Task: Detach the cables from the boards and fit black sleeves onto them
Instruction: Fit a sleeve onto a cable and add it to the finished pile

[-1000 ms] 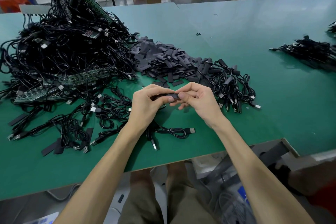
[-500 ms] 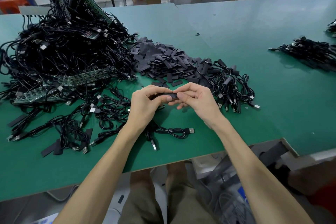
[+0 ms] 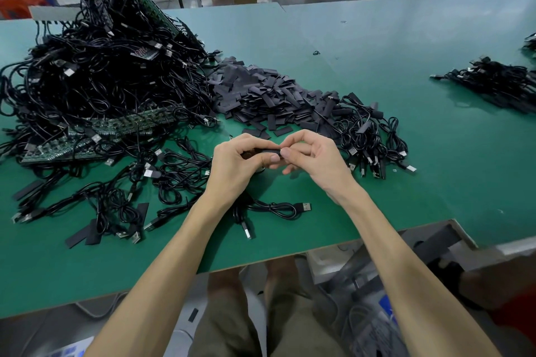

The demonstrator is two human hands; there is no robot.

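Note:
My left hand [image 3: 237, 165] and my right hand [image 3: 311, 158] meet above the green table [image 3: 362, 206], both pinching one black sleeve [image 3: 265, 151] between thumbs and forefingers. A black USB cable [image 3: 272, 208] trails from under my left hand, its plugs lying on the table. What sits inside the sleeve is hidden by my fingers. A heap of flat black sleeves [image 3: 261, 95] lies just beyond my hands. At far left a large tangle of black cables [image 3: 101, 75] covers several green boards [image 3: 87, 136].
A bundle of sleeved cables [image 3: 368, 139] lies right of my hands. Another cable pile [image 3: 493, 81] sits at the far right. Loose cables and sleeves [image 3: 110, 211] spread at front left. The table's front edge runs under my forearms; red stools and boxes stand beyond.
Both hands stay together on the sleeve with only small finger shifts. The cable on the table has not moved.

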